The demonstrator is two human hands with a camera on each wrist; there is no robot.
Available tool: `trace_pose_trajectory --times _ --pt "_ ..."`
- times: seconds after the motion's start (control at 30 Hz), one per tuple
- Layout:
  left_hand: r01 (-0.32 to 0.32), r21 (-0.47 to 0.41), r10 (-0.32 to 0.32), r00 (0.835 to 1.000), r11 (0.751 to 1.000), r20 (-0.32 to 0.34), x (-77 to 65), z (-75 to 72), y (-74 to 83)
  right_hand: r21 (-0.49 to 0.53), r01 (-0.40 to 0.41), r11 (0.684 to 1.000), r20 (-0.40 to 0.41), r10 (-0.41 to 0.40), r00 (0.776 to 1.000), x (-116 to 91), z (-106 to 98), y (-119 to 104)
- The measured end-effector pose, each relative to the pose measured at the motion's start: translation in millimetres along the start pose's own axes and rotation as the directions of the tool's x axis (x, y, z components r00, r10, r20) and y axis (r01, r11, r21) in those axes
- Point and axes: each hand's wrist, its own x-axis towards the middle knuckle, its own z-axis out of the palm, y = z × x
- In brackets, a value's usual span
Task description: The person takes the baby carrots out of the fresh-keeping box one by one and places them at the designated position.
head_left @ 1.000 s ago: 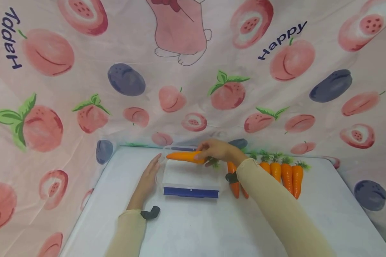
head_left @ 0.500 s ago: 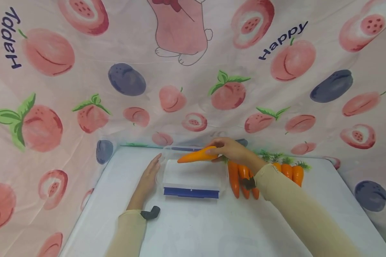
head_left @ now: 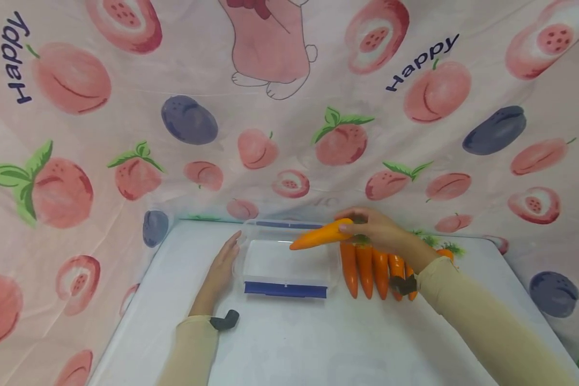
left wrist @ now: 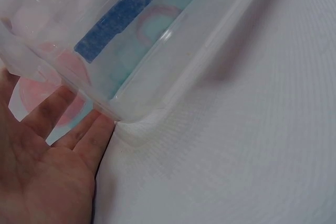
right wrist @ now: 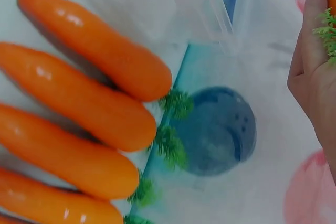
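A clear plastic box (head_left: 270,262) with blue clasps along its near and far sides sits on the white table. My left hand (head_left: 219,268) rests against the box's left side; in the left wrist view its fingers (left wrist: 92,135) are extended and touch the wall near a corner. Above the box's right edge, my right hand (head_left: 381,233) grips an orange carrot (head_left: 320,236) by its thick end, the tip pointing left over the box. Green leaves (right wrist: 328,35) show beside that hand in the right wrist view. No other carrot is visible inside the box.
Right of the box, several carrots (head_left: 364,271) lie side by side with their green tops toward the back; my right arm covers part of the row. A fruit-print cloth (head_left: 289,134) hangs behind the table (head_left: 289,343) and along its sides.
My right hand has moved right with the carrot, from over the middle of the box to its right edge, and the carrot has tilted. The left hand stays in place.
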Motion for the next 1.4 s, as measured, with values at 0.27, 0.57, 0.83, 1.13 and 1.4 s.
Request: trace_pose_trajectory --times 0.27,0.57,0.83,1.13,1.4 --pt "0.012 -0.004 -0.012 1.0 1.0 0.008 -0.7 -0.5 -0.8 0.017 0.033 0.999 -0.008 -0.033 0.999 -22 -24 12" --pt "0.009 0.018 -0.009 1.0 1.0 -0.007 -1.0 -1.2 0.0 0.014 0.018 1.0 -0.032 -0.018 0.999 -44 -53 20" --pt "0.012 0.019 -0.012 1.0 1.0 -0.004 -1.1 -1.8 1.5 0.071 0.004 0.997 -0.071 0.002 0.997 -57 -72 27" --pt "0.019 -0.004 -0.019 1.0 1.0 -0.006 -1.8 -2.4 -0.1 0.113 -0.012 0.994 -0.122 0.025 0.992 -72 -96 36" --pt "0.03 -0.004 -0.03 0.999 1.0 -0.011 -3.6 -4.1 0.0 0.244 0.032 0.969 -0.165 0.009 0.986 -87 -119 44"
